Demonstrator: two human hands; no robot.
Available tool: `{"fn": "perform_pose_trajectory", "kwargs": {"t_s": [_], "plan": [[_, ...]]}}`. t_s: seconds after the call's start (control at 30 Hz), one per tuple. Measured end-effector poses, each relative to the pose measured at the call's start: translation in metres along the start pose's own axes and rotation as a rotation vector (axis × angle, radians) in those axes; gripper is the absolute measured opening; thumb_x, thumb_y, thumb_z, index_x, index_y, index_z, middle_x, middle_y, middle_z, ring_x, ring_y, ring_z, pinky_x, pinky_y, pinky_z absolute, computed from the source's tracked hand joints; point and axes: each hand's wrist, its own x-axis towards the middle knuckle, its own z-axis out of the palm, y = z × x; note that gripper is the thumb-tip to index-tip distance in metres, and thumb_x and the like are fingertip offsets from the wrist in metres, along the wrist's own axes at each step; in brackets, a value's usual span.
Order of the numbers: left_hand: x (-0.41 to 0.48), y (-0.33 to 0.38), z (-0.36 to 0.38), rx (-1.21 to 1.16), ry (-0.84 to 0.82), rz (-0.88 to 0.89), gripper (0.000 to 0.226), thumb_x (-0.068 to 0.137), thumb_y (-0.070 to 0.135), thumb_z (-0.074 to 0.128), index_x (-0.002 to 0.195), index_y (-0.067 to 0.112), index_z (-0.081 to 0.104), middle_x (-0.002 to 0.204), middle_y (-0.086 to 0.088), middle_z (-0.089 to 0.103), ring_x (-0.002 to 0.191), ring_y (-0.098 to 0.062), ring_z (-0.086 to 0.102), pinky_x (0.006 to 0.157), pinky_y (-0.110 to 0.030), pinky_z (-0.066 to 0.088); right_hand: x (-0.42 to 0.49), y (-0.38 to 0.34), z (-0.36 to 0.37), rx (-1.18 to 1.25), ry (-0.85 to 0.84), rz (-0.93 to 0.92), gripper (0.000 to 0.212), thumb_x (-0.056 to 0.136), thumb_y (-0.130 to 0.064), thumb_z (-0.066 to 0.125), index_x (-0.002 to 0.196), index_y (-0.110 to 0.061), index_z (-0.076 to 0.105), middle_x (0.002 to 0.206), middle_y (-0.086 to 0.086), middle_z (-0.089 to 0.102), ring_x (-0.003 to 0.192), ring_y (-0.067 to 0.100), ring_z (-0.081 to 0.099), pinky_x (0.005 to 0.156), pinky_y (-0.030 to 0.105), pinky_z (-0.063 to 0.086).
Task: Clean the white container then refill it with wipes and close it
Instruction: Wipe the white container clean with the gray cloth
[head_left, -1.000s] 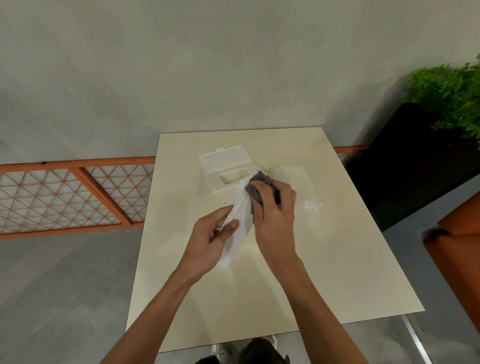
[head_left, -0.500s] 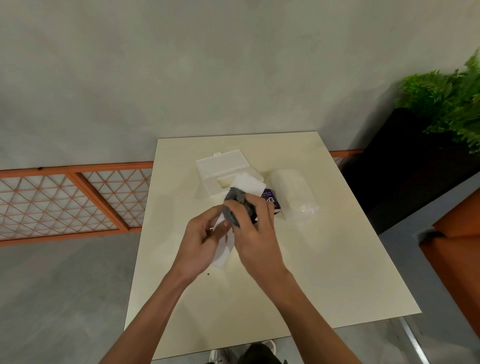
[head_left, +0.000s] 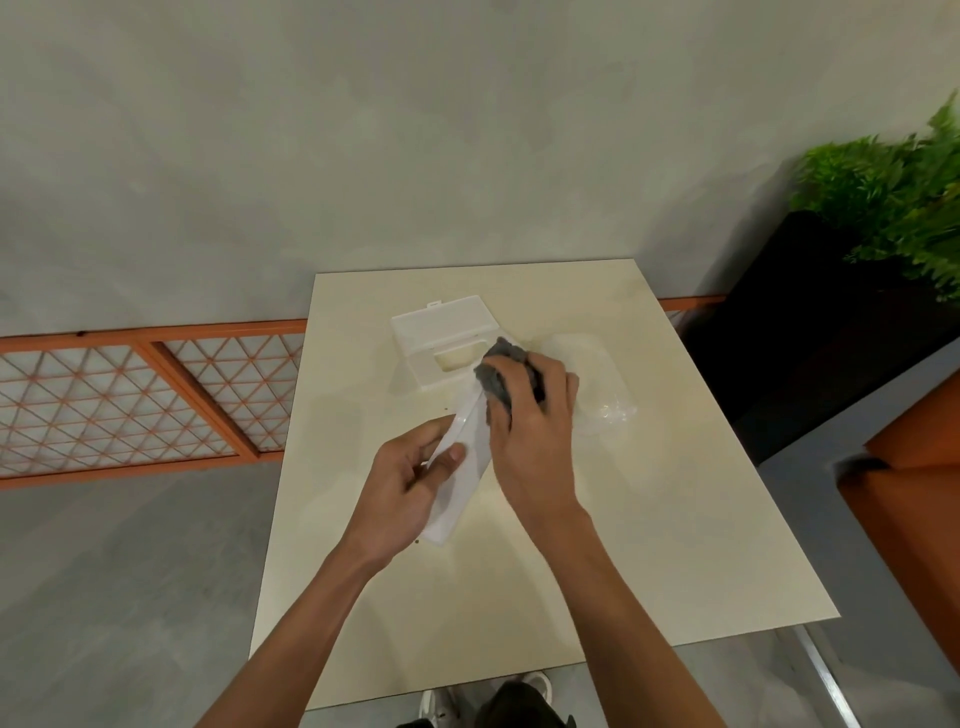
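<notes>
Pushed the right hand (head_left: 530, 431) and its grey cloth (head_left: 496, 371) outward since half a second ago, from the middle of the white container (head_left: 457, 478) to its far end. Closest in, at the bottom edge, white shoes (head_left: 436, 704) below the near edge of the table (head_left: 649, 545). Next, gripping the container with the left hand (head_left: 410, 483), thumb on the upper face and fingers curled underneath, keeping it tilted above the table with the near corner low; cannot tell whether that corner touches the tabletop. Clutching the bunched cloth under curled right fingers and pressing it onto the container's far end. Just beyond, flat on the table, a white lid (head_left: 441, 338) with a rectangular opening and its flap folded open. To the right of that, partly hidden behind the right hand, a clear plastic wipes packet (head_left: 602, 384). Past the table, an orange lattice railing (head_left: 130, 400) at left, a black planter (head_left: 810, 338) with a green plant (head_left: 893, 192) at right.
</notes>
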Motion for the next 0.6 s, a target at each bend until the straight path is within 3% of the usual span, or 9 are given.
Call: {"fn": "perform_pose_trajectory", "kwargs": {"t_s": [0.1, 0.17, 0.27, 0.37, 0.43, 0.53, 0.6], "plan": [[0.001, 0.003, -0.002, -0.007, 0.039, 0.005, 0.026, 0.108, 0.006, 0.059, 0.124, 0.019, 0.075, 0.109, -0.004, 0.079, 0.097, -0.022, 0.074, 0.080, -0.032, 0.055, -0.014, -0.013, 0.004, -0.009, -0.031, -0.043, 0.033, 0.102, -0.010, 0.058, 0.131, -0.013, 0.071, 0.136, 0.014, 0.057, 0.115, 0.035, 0.053, 0.101, 0.044, 0.050], [0.002, 0.000, -0.006, 0.008, 0.041, 0.024, 0.027, 0.105, -0.006, 0.056, 0.116, 0.012, 0.074, 0.104, -0.008, 0.077, 0.096, -0.026, 0.072, 0.081, -0.037, 0.055, -0.035, -0.020, 0.009, -0.062, -0.098, -0.146, 0.032, 0.104, -0.009, 0.058, 0.133, -0.013, 0.072, 0.136, 0.015, 0.060, 0.114, 0.035, 0.057, 0.101, 0.039, 0.050], [0.001, -0.002, -0.008, 0.024, 0.018, 0.032, 0.026, 0.108, 0.003, 0.058, 0.124, 0.014, 0.073, 0.111, -0.004, 0.078, 0.100, -0.025, 0.073, 0.081, -0.037, 0.055, -0.033, -0.013, 0.009, -0.114, -0.020, -0.243, 0.021, 0.108, -0.013, 0.064, 0.125, -0.012, 0.076, 0.133, 0.011, 0.063, 0.114, 0.029, 0.057, 0.098, 0.039, 0.051], [-0.002, 0.003, -0.008, 0.001, -0.007, 0.021, 0.029, 0.108, 0.010, 0.058, 0.131, 0.020, 0.072, 0.115, -0.002, 0.079, 0.100, -0.020, 0.074, 0.081, -0.027, 0.052, -0.009, -0.008, 0.003, -0.069, 0.069, -0.092, 0.022, 0.109, -0.023, 0.061, 0.122, -0.016, 0.076, 0.129, 0.010, 0.063, 0.112, 0.031, 0.056, 0.098, 0.045, 0.050], [-0.003, 0.006, -0.007, -0.006, -0.056, 0.035, 0.031, 0.109, 0.010, 0.058, 0.135, 0.019, 0.071, 0.121, -0.003, 0.078, 0.105, -0.022, 0.074, 0.083, -0.026, 0.054, 0.005, -0.003, -0.003, -0.004, 0.074, 0.012, 0.022, 0.102, -0.023, 0.070, 0.123, -0.018, 0.074, 0.129, 0.008, 0.063, 0.117, 0.029, 0.057, 0.100, 0.042, 0.049], [-0.006, 0.007, -0.008, 0.002, -0.100, 0.038, 0.031, 0.109, 0.010, 0.058, 0.136, 0.018, 0.070, 0.125, -0.003, 0.077, 0.107, -0.024, 0.074, 0.084, -0.026, 0.054, 0.019, 0.001, -0.018, 0.339, 0.015, 0.213, 0.022, 0.102, -0.020, 0.072, 0.123, -0.021, 0.066, 0.119, -0.004, 0.066, 0.107, 0.009, 0.065, 0.091, 0.034, 0.056], [-0.005, 0.005, -0.009, 0.021, -0.106, 0.010, 0.027, 0.108, 0.011, 0.059, 0.131, 0.017, 0.071, 0.120, -0.003, 0.077, 0.102, -0.023, 0.074, 0.082, -0.026, 0.053, 0.019, 0.000, -0.022, 0.410, -0.029, 0.269, 0.017, 0.107, -0.025, 0.067, 0.123, -0.026, 0.061, 0.111, -0.011, 0.069, 0.100, 0.012, 0.069, 0.087, 0.036, 0.058]]}}
